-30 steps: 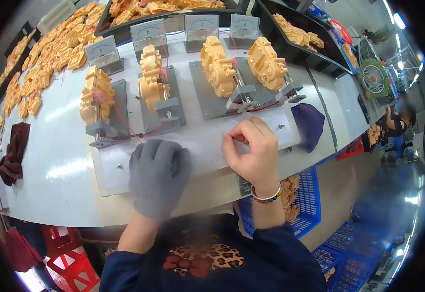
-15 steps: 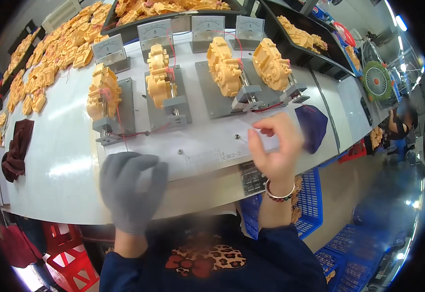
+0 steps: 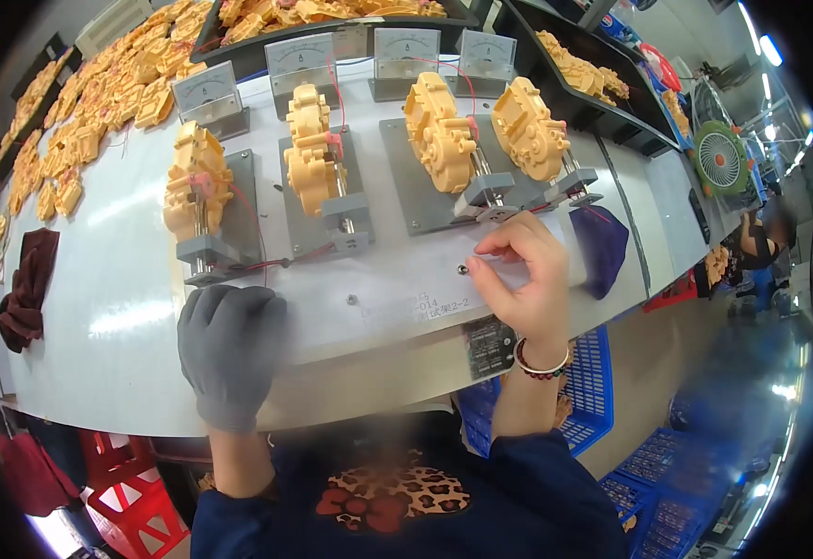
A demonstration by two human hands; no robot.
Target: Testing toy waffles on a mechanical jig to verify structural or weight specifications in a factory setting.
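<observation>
My left hand, in a grey glove, is at the near end of the leftmost test fixture. Its fingers curl downward and their tips are hidden, so what they hold does not show. A yellow plastic gearbox with a red wire sits upright on that fixture. My bare right hand is closed in a pinch beside a small metal stud; anything between thumb and forefinger is too small to make out. Another stud stands between my hands. More gearboxes stand on the other fixtures.
Analog meters stand behind the fixtures. Yellow gearboxes are heaped at the far left, and a black bin holds more at far right. A brown cloth lies left, a dark purple cloth right. Blue crates stand below.
My left hand has moved slightly left and its fingers have curled down at the fixture's near end. My right hand's thumb and forefinger have come closer together beside the stud.
</observation>
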